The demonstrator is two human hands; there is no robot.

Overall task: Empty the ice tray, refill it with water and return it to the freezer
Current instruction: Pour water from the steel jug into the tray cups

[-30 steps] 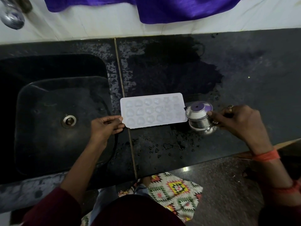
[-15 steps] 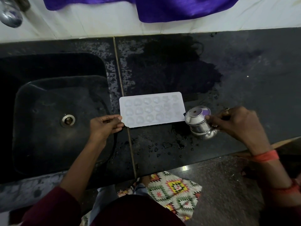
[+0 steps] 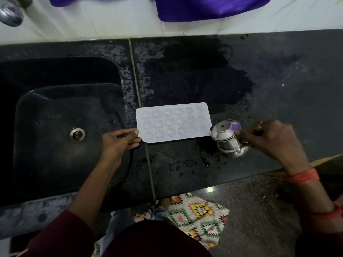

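Head view. White tray point(image 3: 173, 123) lies flat on the wet black counter point(image 3: 278, 80), just right of the sink point(image 3: 55, 127), its moulded cells facing up. Left hand point(image 3: 118, 143), fingers curled, pinches the tray's near left corner. Right hand point(image 3: 272, 140) grips a steel pot point(image 3: 229, 140), tilted with its mouth toward the tray's right edge. Water droplets speckle the counter in front of the tray.
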